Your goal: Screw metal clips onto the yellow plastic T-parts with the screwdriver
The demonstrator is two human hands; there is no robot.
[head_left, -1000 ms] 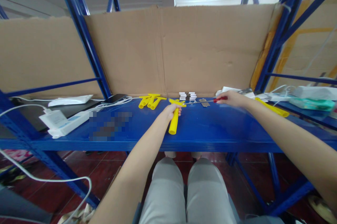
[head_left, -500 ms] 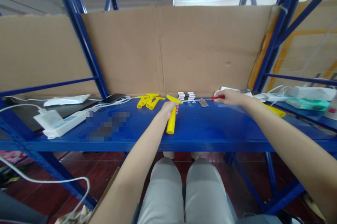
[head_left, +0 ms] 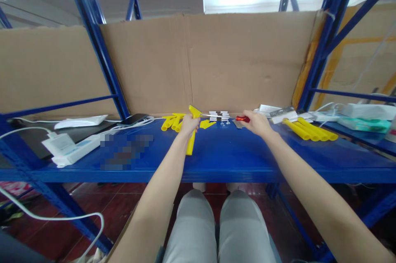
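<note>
My left hand (head_left: 191, 124) is closed around a yellow T-shaped piece (head_left: 190, 144), its tube pointing toward the shelf's front edge and its head leaning to one side. My right hand (head_left: 256, 123) grips the red handle of a screwdriver (head_left: 242, 118). The thin shaft reaches left toward the head of the yellow piece; whether the tip touches it is too small to tell. Flat yellow pieces (head_left: 207, 124) lie just right of my left hand. Behind them are small white-and-black packs (head_left: 219, 115). A small metallic item (head_left: 237, 124) lies near the screwdriver handle.
Several assembled yellow pieces (head_left: 170, 122) lie left of my left hand. Loose yellow tubes (head_left: 312, 130) and a white box (head_left: 282, 114) are at right. A power strip (head_left: 81, 149) with cables occupies the left. Cardboard (head_left: 241, 61) stands behind the blue shelf (head_left: 232, 151).
My right hand has moved left with the screwdriver, bringing its shaft near the yellow piece. My left hand has shifted slightly left with that piece, and the flat yellow pieces and right-hand tubes show more fully.
</note>
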